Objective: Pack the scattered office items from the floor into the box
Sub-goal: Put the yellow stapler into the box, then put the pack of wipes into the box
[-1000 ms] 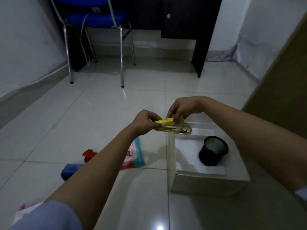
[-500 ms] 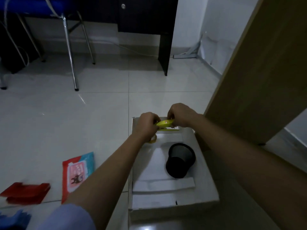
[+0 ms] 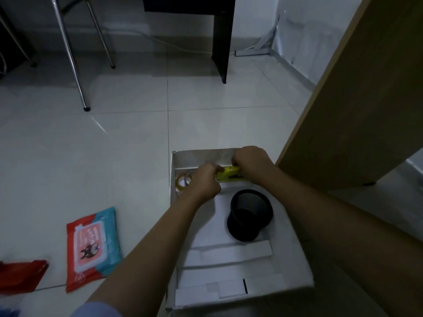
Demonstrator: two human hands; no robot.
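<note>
both hands low inside the far end of the white cardboard box (image 3: 194, 156), at about 12 o'clock of its interior. left hand (image 3: 203, 181) and right hand (image 3: 250, 162) close together, each pinched on one end of the yellow stapler (image 3: 229, 173), held lengthwise between them just above the box floor. beside the left hand, toward 9 o'clock, two rolls of clear tape (image 3: 183, 180) tucked into the box's far left corner, one leaning on the other; dim light, so possibly a single wide roll. black mesh pen cup (image 3: 250, 213) lying tipped toward the camera in the middle of the box, at 6 o'clock from the stapler, apart from both hands. white folded paper inserts (image 3: 229, 255) across the near end of the box. on the tiled floor (image 3: 114, 156), out at 8 o'clock from the box: red-and-teal wet wipes pack (image 3: 92, 244), lying flat, and farther left a red packet (image 3: 20, 275) cut by the frame edge. wooden panel (image 3: 354, 99) standing at 3 o'clock, just beside the box.
</note>
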